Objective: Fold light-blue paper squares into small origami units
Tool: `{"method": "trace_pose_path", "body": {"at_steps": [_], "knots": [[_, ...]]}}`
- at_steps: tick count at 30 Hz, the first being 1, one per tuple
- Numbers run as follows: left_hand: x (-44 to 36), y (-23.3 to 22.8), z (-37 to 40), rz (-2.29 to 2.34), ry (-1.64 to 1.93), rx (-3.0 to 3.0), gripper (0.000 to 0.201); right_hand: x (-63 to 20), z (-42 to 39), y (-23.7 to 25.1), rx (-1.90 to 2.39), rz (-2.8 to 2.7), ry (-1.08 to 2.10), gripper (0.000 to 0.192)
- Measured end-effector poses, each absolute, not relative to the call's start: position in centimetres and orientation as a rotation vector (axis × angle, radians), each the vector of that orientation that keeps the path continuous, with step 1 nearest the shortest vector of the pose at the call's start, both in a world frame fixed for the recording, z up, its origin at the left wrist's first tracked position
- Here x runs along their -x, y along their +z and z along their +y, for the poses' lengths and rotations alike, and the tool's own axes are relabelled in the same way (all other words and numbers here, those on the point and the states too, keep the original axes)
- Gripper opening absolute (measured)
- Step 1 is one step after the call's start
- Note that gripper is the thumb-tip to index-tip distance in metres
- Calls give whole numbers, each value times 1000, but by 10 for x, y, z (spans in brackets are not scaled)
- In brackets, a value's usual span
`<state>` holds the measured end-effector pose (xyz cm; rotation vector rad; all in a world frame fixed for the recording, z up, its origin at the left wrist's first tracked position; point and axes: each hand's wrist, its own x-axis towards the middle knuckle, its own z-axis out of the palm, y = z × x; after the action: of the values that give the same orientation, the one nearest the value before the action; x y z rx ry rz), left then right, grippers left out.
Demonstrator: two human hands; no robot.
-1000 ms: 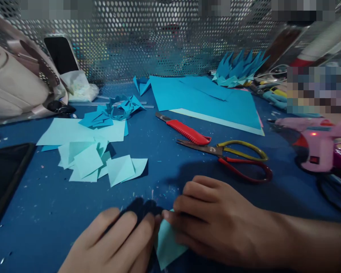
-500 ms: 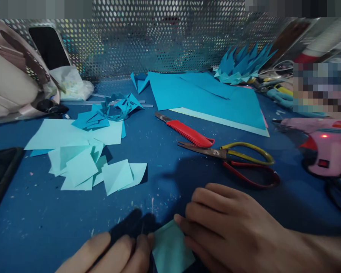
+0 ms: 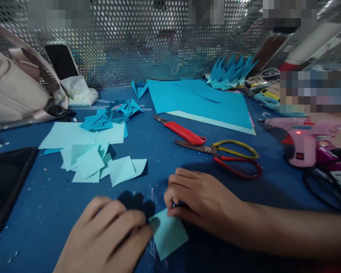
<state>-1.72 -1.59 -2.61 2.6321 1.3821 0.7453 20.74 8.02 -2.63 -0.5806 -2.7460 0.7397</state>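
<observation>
A small light-teal paper square (image 3: 172, 237) lies at the front of the blue table, turned with a corner away from me. My right hand (image 3: 200, 193) has its fingers curled, thumb and index pinching the square's far corner. At the left corner, my left hand (image 3: 110, 229) is bent over with thumb and finger closed on the edge; its fingertips are partly hidden. Beyond my left hand is a loose pile of light-teal paper squares (image 3: 89, 163). Red- and yellow-handled scissors (image 3: 210, 148) rest beyond my right hand, touching or close to a red utility knife (image 3: 184, 132).
Folded blue paper pieces (image 3: 102, 117) and a large blue sheet (image 3: 199, 98) lie farther back. A spiky blue paper piece (image 3: 230, 72) stands before the perforated metal panel (image 3: 147, 45). A pink glue gun (image 3: 304, 140) is at right; a dark phone (image 3: 10, 185) and pale bag (image 3: 14, 87) at left.
The paper square shows more fully and sits higher in view. My right hand has shifted to its far corner, and more of my left hand is visible. The whole view has shifted slightly.
</observation>
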Motion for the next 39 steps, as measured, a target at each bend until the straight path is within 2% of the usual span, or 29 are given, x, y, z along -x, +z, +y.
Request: {"method": "trace_pose_path", "body": {"at_steps": [5,8,11,14,17,23,27,29,32,35,39], "knots": [[11,-21,-3,1476,680,-2321,2,-208,80,-27,548,-2774,598,25],[5,-24,-4,1482,602,-2321,11,-206,80,-28,465,-2843,377,24],[2,-23,-4,1495,591,-2282,8,-203,79,-25,396,-2875,119,27],[3,-20,-3,1462,667,-2276,6,-202,76,-20,401,-2834,67,31],[6,-18,-3,1428,838,-2436,14,-205,73,-15,483,-2720,282,25],[15,-19,-16,1301,1123,-3154,12,-204,71,-9,854,-2403,1121,13],[15,-17,-21,1231,1172,-3238,14,-200,70,-7,873,-2273,1315,10],[11,-14,-20,1328,1153,-3014,11,-199,68,-5,895,-2283,1275,10],[2,-10,-17,1482,1038,-2328,17,-199,65,5,920,-2396,1095,7],[-3,-10,-16,1489,955,-1783,9,-197,62,17,824,-2551,879,5],[-3,-16,-16,1428,972,-1509,25,-190,60,29,728,-2632,753,6]]}}
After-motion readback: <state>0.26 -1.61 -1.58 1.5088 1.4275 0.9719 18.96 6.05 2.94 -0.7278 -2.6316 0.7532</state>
